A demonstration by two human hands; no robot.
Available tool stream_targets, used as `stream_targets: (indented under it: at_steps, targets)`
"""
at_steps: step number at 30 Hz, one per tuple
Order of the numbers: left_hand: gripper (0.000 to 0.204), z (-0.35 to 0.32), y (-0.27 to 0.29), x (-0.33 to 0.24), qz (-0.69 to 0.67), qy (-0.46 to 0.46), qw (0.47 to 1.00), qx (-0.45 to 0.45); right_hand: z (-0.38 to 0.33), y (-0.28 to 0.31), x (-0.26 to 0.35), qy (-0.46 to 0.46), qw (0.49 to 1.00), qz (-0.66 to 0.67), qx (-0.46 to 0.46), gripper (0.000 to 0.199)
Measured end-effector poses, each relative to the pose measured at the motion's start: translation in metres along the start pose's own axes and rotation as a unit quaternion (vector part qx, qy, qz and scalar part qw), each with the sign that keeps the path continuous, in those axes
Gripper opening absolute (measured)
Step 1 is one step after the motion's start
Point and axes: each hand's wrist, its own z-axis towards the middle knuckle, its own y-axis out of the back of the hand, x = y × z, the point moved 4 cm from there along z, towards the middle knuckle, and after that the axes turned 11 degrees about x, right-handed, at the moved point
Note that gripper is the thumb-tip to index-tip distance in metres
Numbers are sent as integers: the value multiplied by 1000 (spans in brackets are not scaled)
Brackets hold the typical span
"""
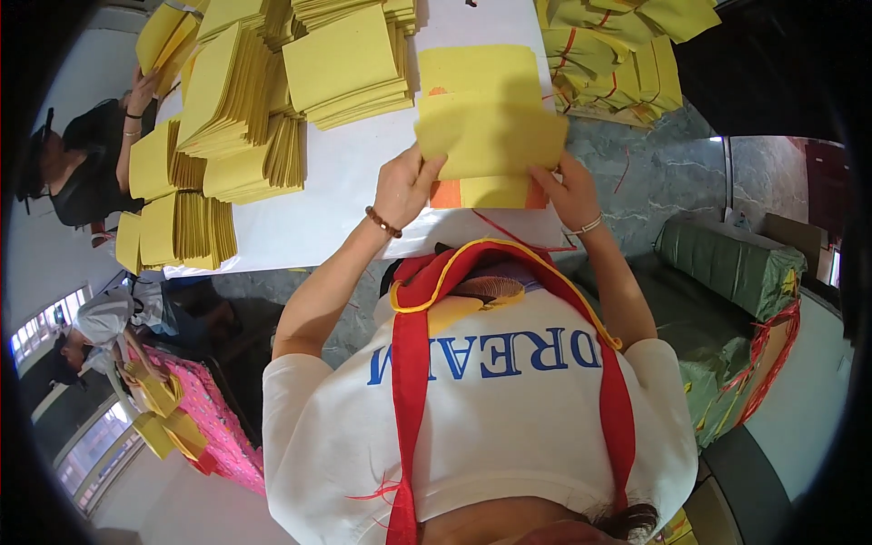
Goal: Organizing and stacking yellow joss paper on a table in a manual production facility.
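Note:
Between my hands is a yellow paper sheet [490, 141], raised a little and facing me. My left hand [409, 186] pinches its left edge between thumb and fingers. At the opposite edge, my right hand [570, 193] grips it the same way. Under it on the white table lies more yellow paper [480, 65], with orange patches showing at its near corners. I cannot tell how many layers are in my hands. A red string [518, 232] hangs over the table's near edge, close below the paper.
Several stacks of folded yellow paper [350, 68] cover the left of the white table [341, 173]. Red-tied yellow bundles [618, 68] lie at the far right. At the left a co-worker [91, 163] handles paper; another person [109, 327] works by a pink-covered table [213, 409]. Green wrapped bales [727, 268] stand right.

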Motion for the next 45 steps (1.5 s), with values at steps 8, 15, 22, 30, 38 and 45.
stream_targets:
  at_steps: [8, 15, 22, 30, 38, 45]
  targets:
    - [22, 17, -11, 23, -230, 83, 970, -3, 12, -1, 7, -16, 993, 106, -56, 38]
    - [21, 25, -10, 26, -242, 99, 965, 5, 17, -9, -8, -60, 987, 131, -71, 37]
    - [37, 27, -3, 18, -271, 96, 958, -9, 22, -11, -12, -82, 988, 109, -68, 37]
    - [33, 22, 19, -53, 217, -178, 952, -118, 21, -12, -10, -93, 985, 123, -76, 38]
    - [49, 50, -38, -52, 349, -213, 913, -12, 23, -15, -13, -89, 982, 142, -86, 38]
    - [53, 51, -45, -38, 360, -206, 910, -3, -14, -22, 24, 73, 954, -282, -66, 54]
